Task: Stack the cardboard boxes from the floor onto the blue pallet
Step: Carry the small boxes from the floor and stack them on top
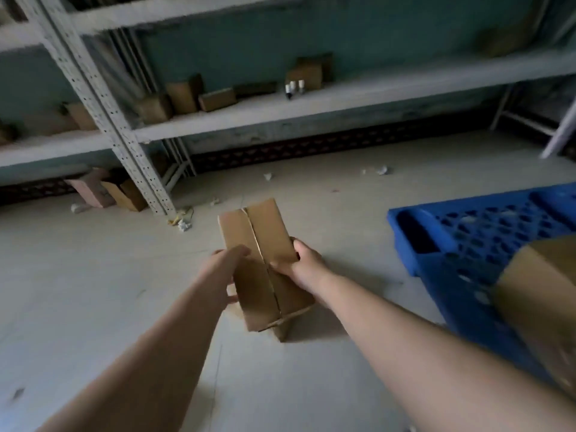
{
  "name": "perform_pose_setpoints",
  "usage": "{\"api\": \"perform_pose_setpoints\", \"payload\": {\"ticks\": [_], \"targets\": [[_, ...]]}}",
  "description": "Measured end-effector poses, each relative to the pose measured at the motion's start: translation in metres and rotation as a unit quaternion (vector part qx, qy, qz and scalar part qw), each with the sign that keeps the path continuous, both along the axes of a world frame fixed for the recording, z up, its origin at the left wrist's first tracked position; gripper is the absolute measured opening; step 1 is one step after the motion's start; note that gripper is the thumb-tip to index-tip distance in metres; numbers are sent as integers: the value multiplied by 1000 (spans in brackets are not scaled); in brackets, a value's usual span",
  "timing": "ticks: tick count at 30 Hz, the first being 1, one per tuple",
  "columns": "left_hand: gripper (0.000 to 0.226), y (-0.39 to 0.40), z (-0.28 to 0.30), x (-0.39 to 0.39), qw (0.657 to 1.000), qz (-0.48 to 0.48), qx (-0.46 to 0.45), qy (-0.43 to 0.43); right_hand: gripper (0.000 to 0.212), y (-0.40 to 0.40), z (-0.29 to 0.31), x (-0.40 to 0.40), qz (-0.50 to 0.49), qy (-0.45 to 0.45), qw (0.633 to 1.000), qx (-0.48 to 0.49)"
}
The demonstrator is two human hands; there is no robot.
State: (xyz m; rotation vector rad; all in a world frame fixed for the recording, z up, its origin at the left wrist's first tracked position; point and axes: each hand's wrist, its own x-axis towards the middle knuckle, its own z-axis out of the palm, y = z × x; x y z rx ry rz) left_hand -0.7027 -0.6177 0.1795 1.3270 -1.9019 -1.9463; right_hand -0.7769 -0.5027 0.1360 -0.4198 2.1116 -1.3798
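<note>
A long brown cardboard box (258, 238) with a seam down its top is held between both hands above the grey floor. My left hand (223, 275) grips its left side with the thumb on top. My right hand (299, 260) grips its right side, fingers curled over the top edge. The blue pallet (461, 244) lies on the floor to the right. Another cardboard box (542, 294) stands on the pallet at the right edge of view, partly cut off.
A grey metal shelving rack (103, 98) stands ahead with small boxes (199, 95) and small bottles (293, 87) on its shelves. More boxes (121, 191) lie under the rack at left. Crumpled paper scraps (184, 224) litter the floor. A shelf leg (561, 129) stands at far right.
</note>
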Motion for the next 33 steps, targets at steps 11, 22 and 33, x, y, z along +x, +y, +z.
{"api": "perform_pose_setpoints", "payload": {"ticks": [11,22,33], "targets": [[36,262,158,-170,943,-291,-106,120,44,282,155,-67,-369,132,917,-79],[27,498,166,-142,811,-530,-105,225,49,485,178,11,-608,182,772,-38],[50,510,42,-130,774,-618,-112,78,51,471,41,5,-677,19,731,78]]}}
